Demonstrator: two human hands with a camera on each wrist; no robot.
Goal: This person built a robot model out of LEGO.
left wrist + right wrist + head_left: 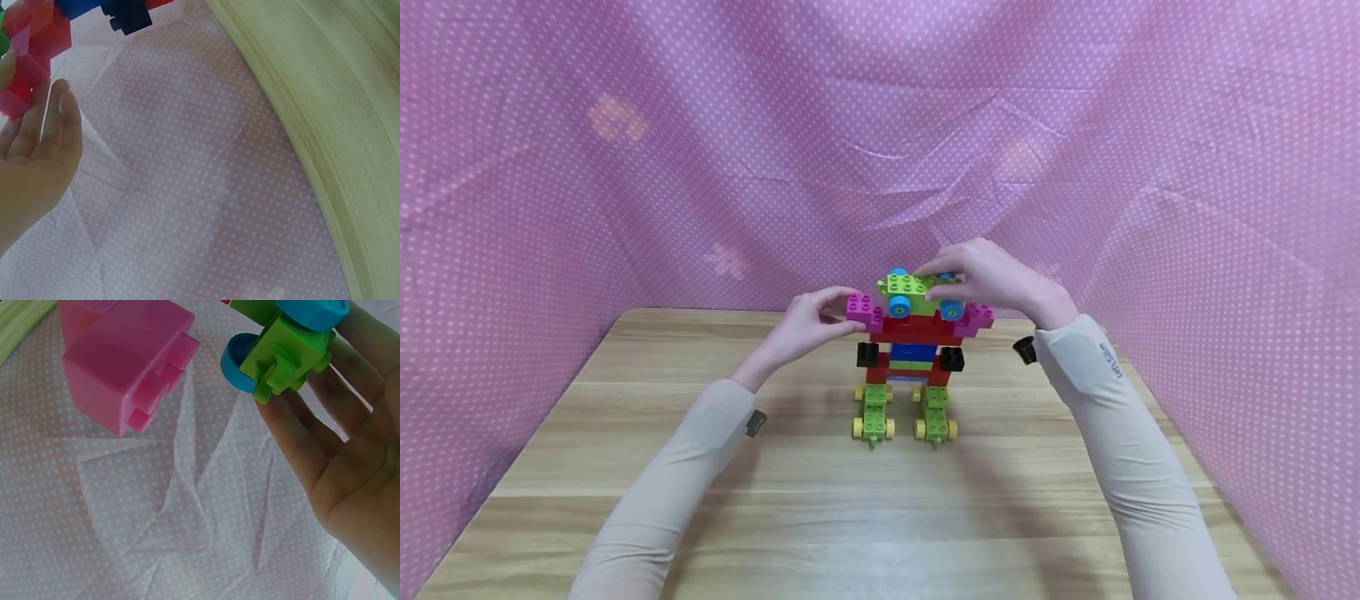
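Tabletop (700, 500): pale wood grain, nearest the camera; both sleeved forearms reach across it toward the middle.
Brick figure (910, 358): stands upright mid-tabletop on two green feet with yellow wheels (874, 417), long axis vertical, with a red and blue body, black side pieces and pink shoulder blocks.
Left hand (808, 325): fingers pinch the pink block (865, 310) at the figure's left shoulder; the block lies just right of the fingertips.
Right hand (992, 279): curled over the green wheeled piece (917, 292) on top of the figure, gripping it from above and behind; this hand is the nearer to that piece.
Key relation: the green piece sits directly under the right hand's fingers, above the red body, its long axis running left to right.
Wrist views: the right wrist view shows the green piece's studs and blue wheels (237, 353) against the fingers (300, 425), hidden from the head view; the left wrist view shows fingers (56, 119) beside pink bricks.
Backdrop (625, 167): pink dotted cloth, farthest.
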